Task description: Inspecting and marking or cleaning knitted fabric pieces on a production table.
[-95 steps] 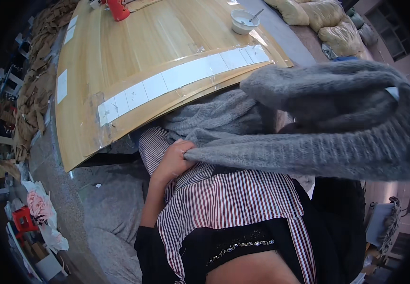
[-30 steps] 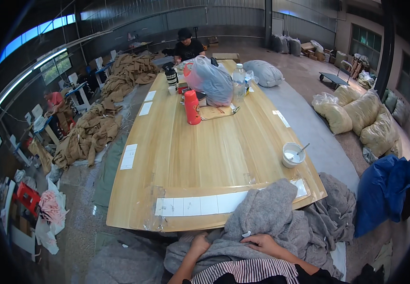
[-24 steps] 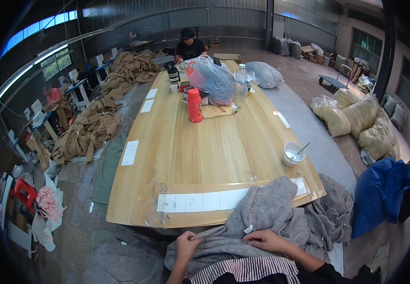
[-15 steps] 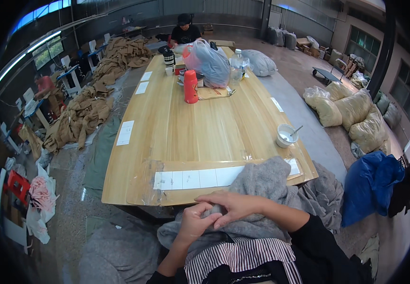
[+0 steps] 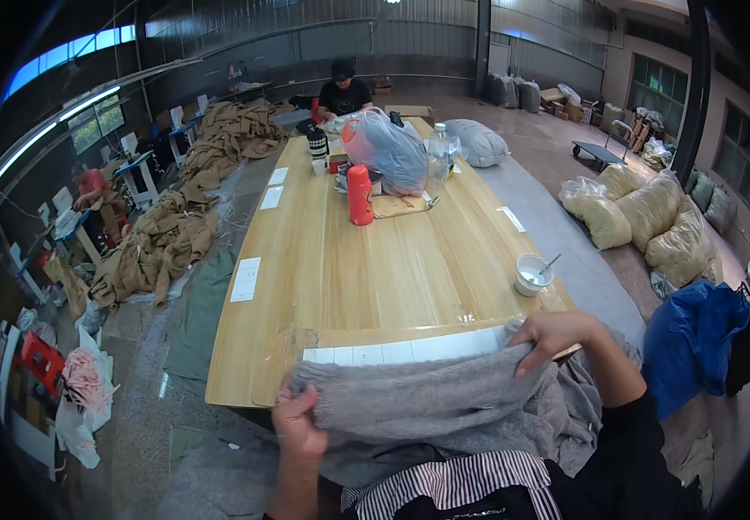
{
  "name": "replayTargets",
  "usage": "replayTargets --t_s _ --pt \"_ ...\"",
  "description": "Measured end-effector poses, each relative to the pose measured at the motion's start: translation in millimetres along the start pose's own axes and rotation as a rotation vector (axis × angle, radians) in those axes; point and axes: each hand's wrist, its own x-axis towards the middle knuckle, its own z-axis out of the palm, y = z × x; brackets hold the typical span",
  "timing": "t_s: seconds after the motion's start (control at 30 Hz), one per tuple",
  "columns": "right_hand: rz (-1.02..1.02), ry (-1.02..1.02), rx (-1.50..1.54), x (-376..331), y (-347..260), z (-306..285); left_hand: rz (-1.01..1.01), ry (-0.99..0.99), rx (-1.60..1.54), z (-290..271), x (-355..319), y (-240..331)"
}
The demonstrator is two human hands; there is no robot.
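Observation:
A grey fuzzy knitted garment (image 5: 418, 394) is stretched sideways between my hands at the table's front edge. My left hand (image 5: 298, 420) grips its ribbed left end, thumb on top. Farther right, my right hand (image 5: 561, 336) pinches the upper edge of the same fabric between thumb and fingers. Behind the cloth, a strip of white marked paper (image 5: 375, 354) is taped to the wooden table (image 5: 366, 269), partly covered by the garment. More of the grey knit hangs down at the right and over my lap.
A white cup with a spoon (image 5: 532, 276) stands near the table's right edge. Farther back are a red bottle (image 5: 360, 196), a bulging plastic bag (image 5: 392, 156) and a clear bottle (image 5: 437, 160). Another person (image 5: 344, 94) sits at the far end. Brown garments (image 5: 162, 238) lie heaped at left.
My hands were together over the bunched garment. They have moved apart, left and right, and the fabric is now drawn out flat between them. The view has shifted slightly.

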Motion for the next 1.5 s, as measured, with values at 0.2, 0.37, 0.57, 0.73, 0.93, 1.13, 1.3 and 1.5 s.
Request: replayTargets --t_s 0.2,0.37,0.57,0.73,0.93,1.13,1.3,1.5 --pt "-0.269 0.349 0.451 -95 13 -42 0.196 0.002 0.183 -24 30 40" --pt "-0.155 0.527 0.799 -8 98 0 0.005 0.281 0.368 -64 56 -3" --pt "0.184 0.912 0.541 82 178 74 -0.043 0.344 0.817 -125 54 -63" --pt "0.092 1.017 0.15 118 200 112 0.115 0.369 1.038 -127 68 -77" --pt "0.068 1.161 0.207 130 208 106 0.123 0.44 1.278 -125 96 -76" --pt "0.08 1.165 0.029 131 208 111 0.398 0.287 1.894 -133 99 -81" --pt "0.05 1.045 0.097 114 210 106 0.247 0.439 1.77 -134 107 -85" --pt "0.068 1.07 0.084 120 204 106 0.236 0.328 1.588 -146 106 -80"
